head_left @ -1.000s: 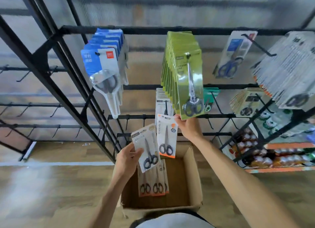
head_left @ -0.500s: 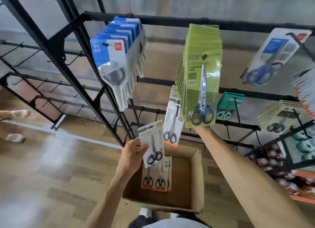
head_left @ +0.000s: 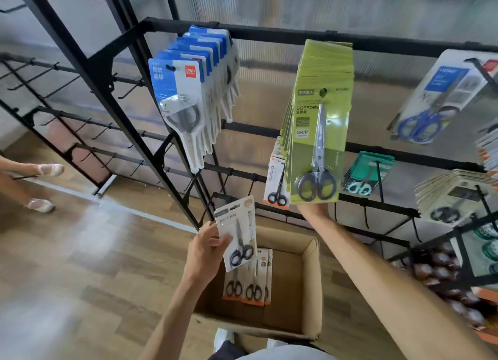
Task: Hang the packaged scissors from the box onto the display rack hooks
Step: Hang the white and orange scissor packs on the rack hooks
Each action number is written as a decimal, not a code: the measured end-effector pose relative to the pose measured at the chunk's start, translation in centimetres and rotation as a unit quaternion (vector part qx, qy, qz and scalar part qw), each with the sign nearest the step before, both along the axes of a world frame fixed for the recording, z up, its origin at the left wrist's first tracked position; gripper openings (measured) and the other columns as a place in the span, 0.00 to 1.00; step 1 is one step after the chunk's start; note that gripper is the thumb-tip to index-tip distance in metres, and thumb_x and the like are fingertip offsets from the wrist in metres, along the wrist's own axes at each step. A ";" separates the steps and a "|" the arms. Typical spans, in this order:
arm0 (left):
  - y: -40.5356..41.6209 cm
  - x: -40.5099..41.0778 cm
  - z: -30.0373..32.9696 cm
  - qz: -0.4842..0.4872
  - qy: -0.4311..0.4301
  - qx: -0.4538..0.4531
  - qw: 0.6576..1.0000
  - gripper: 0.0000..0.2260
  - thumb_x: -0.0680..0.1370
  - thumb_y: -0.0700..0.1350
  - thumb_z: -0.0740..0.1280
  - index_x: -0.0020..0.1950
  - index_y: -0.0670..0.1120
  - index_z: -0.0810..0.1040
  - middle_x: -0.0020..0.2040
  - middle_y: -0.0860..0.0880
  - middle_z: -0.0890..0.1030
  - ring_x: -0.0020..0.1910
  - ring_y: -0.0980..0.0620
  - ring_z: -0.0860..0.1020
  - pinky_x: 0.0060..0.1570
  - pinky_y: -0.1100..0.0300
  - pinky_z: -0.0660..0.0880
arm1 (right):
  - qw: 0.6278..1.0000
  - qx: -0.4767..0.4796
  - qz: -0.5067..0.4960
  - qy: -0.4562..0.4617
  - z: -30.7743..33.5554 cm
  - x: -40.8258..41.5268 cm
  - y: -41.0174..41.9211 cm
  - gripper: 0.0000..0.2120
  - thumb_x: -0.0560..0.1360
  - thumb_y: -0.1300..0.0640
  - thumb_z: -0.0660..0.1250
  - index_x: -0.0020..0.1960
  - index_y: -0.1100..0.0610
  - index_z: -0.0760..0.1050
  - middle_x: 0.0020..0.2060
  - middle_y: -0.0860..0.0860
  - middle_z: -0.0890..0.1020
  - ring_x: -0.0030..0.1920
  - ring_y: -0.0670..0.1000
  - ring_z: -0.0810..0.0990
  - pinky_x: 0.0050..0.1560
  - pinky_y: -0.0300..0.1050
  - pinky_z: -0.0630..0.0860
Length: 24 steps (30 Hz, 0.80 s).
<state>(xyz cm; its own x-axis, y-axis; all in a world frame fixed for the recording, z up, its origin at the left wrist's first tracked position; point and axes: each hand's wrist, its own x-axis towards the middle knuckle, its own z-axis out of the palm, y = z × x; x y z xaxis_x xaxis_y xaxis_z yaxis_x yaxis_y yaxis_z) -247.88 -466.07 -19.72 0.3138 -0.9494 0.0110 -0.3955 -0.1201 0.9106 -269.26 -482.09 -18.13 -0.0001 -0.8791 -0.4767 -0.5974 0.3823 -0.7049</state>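
Left hand (head_left: 206, 254) grips a white pack (head_left: 237, 231) by its lower left edge, thumb across the front, card tilted and standing above the fingers, right over the open box (head_left: 310, 287). More packs (head_left: 249, 284) lie flat in the box bottom, handles toward the camera. Right hand (head_left: 314, 210) is up at the rack (head_left: 269, 33), mostly hidden behind the bottom of the green packs (head_left: 318, 133) on their hook; whether it grips anything there, I cannot tell. Just left of it an orange-edged pack (head_left: 276, 181) hangs on a lower hook. Blue packs (head_left: 186, 98) hang further left. A person's feet (head_left: 44, 187) stand on the wood floor at far left.
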 end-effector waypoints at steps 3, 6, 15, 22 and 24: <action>0.2 -0.1 -0.5 -0.026 -0.008 0.005 1.000 0.13 0.80 0.44 0.67 0.51 0.65 0.78 0.54 0.52 0.83 0.49 0.58 0.83 0.38 0.66 0.79 | 0.968 -0.217 0.105 -0.066 -1.0 1.0 3.4 0.14 0.79 0.58 0.68 0.64 0.58 0.76 0.58 0.51 0.82 0.57 0.48 0.81 0.56 0.39 0.76; 0.3 -0.2 -1.7 -0.056 -0.044 0.028 0.997 0.08 0.79 0.54 0.66 0.51 0.69 0.78 0.55 0.53 0.82 0.50 0.53 0.82 0.40 0.65 0.80 | 0.948 -0.222 0.200 -0.111 -2.4 0.5 7.3 0.19 0.79 0.54 0.69 0.69 0.52 0.73 0.60 0.43 0.81 0.59 0.37 0.78 0.62 0.38 0.76; 1.5 -2.6 -2.9 -0.101 -0.069 0.078 0.989 0.06 0.80 0.49 0.68 0.54 0.60 0.79 0.52 0.63 0.83 0.48 0.61 0.83 0.44 0.56 0.82 | 0.930 -0.285 0.173 -0.154 -2.2 -2.0 8.9 0.13 0.79 0.55 0.69 0.63 0.52 0.78 0.52 0.43 0.84 0.52 0.39 0.82 0.54 0.37 0.80; 2.4 -3.5 -2.1 -0.065 -0.072 0.058 0.994 0.11 0.78 0.47 0.70 0.58 0.58 0.76 0.53 0.64 0.81 0.51 0.62 0.81 0.46 0.64 0.80 | 0.927 -0.270 0.204 -0.163 -1.7 -1.4 7.5 0.05 0.79 0.56 0.68 0.53 0.48 0.81 0.45 0.40 0.85 0.47 0.42 0.84 0.47 0.38 0.81; 2.8 -2.9 -2.4 -0.042 -0.088 0.057 0.994 0.16 0.77 0.54 0.70 0.63 0.59 0.73 0.60 0.59 0.80 0.57 0.60 0.80 0.53 0.58 0.80 | 0.930 -0.289 0.169 -0.151 -1.1 -1.3 6.5 0.05 0.80 0.56 0.68 0.54 0.49 0.81 0.44 0.40 0.84 0.44 0.41 0.83 0.44 0.35 0.80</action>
